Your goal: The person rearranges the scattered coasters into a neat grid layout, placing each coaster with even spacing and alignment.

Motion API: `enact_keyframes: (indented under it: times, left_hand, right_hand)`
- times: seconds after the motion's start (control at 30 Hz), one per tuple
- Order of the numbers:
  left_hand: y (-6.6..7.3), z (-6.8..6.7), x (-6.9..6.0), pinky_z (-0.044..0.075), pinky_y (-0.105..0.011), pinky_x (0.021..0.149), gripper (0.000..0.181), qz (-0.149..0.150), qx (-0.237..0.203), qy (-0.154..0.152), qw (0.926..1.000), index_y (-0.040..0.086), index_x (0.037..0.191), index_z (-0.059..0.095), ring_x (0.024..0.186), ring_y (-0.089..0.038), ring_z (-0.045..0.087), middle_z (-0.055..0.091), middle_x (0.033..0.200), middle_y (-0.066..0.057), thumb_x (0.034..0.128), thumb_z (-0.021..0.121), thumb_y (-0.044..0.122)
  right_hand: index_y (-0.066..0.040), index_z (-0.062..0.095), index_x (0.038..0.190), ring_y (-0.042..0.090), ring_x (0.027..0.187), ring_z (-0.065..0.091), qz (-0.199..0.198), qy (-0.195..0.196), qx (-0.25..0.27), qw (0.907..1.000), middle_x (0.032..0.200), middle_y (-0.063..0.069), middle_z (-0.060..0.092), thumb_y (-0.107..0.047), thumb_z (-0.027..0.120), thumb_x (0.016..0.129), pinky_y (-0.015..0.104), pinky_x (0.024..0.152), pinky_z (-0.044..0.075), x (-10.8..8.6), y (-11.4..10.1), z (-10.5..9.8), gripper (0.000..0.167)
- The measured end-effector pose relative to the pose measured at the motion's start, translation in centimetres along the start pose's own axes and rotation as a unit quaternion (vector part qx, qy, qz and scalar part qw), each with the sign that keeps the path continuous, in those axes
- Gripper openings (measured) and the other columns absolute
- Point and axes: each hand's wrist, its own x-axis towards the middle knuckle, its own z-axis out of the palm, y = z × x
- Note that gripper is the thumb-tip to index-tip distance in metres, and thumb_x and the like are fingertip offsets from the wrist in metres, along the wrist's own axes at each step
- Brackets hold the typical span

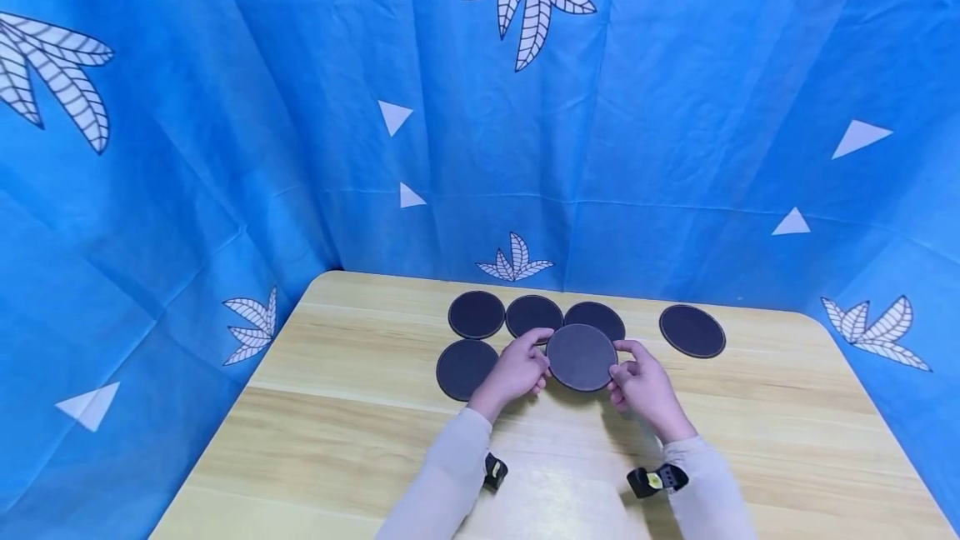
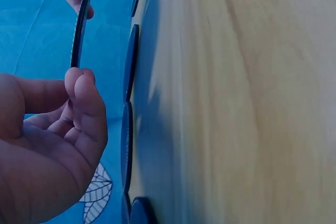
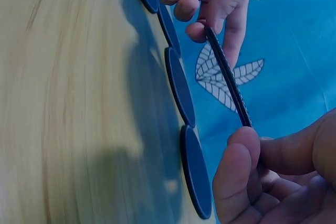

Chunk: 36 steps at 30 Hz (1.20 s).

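A round black coaster (image 1: 582, 357) is held up off the tabletop between both hands, tilted towards the head camera. My left hand (image 1: 517, 367) pinches its left rim between thumb and finger. On the opposite rim, my right hand (image 1: 647, 390) pinches it in the same way. Both wrist views show the coaster (image 3: 229, 77) edge-on and thin. Behind it, three like coasters lie in a row: a left one (image 1: 476, 315), a middle one (image 1: 533, 315) and a right one (image 1: 596, 315), partly covered by the held coaster. Another coaster (image 1: 461, 369) lies partly behind the left hand.
A separate coaster (image 1: 692, 331) lies towards the back right of the light wooden table (image 1: 337, 407). A blue curtain (image 1: 487, 148) with white leaf and triangle prints hangs behind the table and along its sides. Black straps (image 1: 657, 481) are on the wrists.
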Motion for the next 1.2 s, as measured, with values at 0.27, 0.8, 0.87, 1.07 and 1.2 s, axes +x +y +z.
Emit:
enact_keyframes:
  times: [0.27, 0.8, 0.87, 1.07, 1.2]
  left_hand:
    - [-1.0, -1.2, -0.7, 0.049, -0.029, 0.047, 0.051, -0.006, 0.042, 0.019, 0.9989, 0.011, 0.147, 0.05, 0.053, -0.014, 0.052, 0.062, 0.078, -0.007, 0.0981, 0.052, -0.005]
    - [-2.1, -2.7, -2.0, 0.049, -0.026, 0.049, 0.052, -0.008, 0.101, 0.025, 0.9945, 0.008, 0.144, 0.051, 0.055, -0.012, 0.054, 0.059, 0.074, -0.004, 0.0943, 0.051, -0.009]
    - [-2.3, -2.7, -2.0, 0.049, -0.026, 0.049, 0.051, -0.014, 0.103, 0.022, 0.9943, 0.009, 0.144, 0.051, 0.055, -0.012, 0.054, 0.058, 0.072, -0.003, 0.0955, 0.05, -0.008]
    - [-2.2, -2.9, -1.9, 0.049, -0.026, 0.046, 0.05, -0.03, 0.109, 0.029, 0.9932, 0.012, 0.141, 0.054, 0.054, -0.013, 0.055, 0.059, 0.07, -0.005, 0.0949, 0.049, -0.007]
    - [-2.0, -3.1, -2.1, 0.048, -0.026, 0.044, 0.049, -0.047, 0.124, 0.034, 0.9906, 0.013, 0.138, 0.055, 0.051, -0.014, 0.054, 0.061, 0.068, -0.007, 0.0941, 0.05, -0.007]
  right_hand:
    - [0.002, 0.043, 0.138, 0.024, 0.055, 0.058, -0.004, -0.009, -0.008, 0.9999, 0.075, 0.019, 0.06, 0.007, 0.047, 0.101, 0.034, 0.051, 0.053, 0.2, -0.3, 1.5, 0.038]
    - [0.003, 0.042, 0.138, 0.021, 0.052, 0.053, 0.019, -0.036, -0.019, 0.999, 0.07, 0.013, 0.057, 0.006, 0.05, 0.099, 0.033, 0.048, 0.049, -0.1, 0.2, 4.0, 0.04]
    - [0.003, 0.043, 0.138, 0.021, 0.051, 0.053, 0.022, -0.034, -0.024, 0.9989, 0.069, 0.013, 0.057, 0.006, 0.051, 0.099, 0.033, 0.047, 0.049, -0.1, 0.4, 4.2, 0.04]
    - [0.002, 0.045, 0.137, 0.02, 0.05, 0.054, 0.021, -0.027, -0.04, 0.9986, 0.068, 0.013, 0.057, 0.006, 0.052, 0.098, 0.034, 0.046, 0.05, 0.1, 0.5, 4.7, 0.04]
    - [0.003, 0.046, 0.133, 0.02, 0.049, 0.054, 0.017, -0.028, -0.043, 0.9986, 0.066, 0.013, 0.057, 0.008, 0.053, 0.097, 0.036, 0.046, 0.051, 0.2, 0.5, 5.1, 0.038]
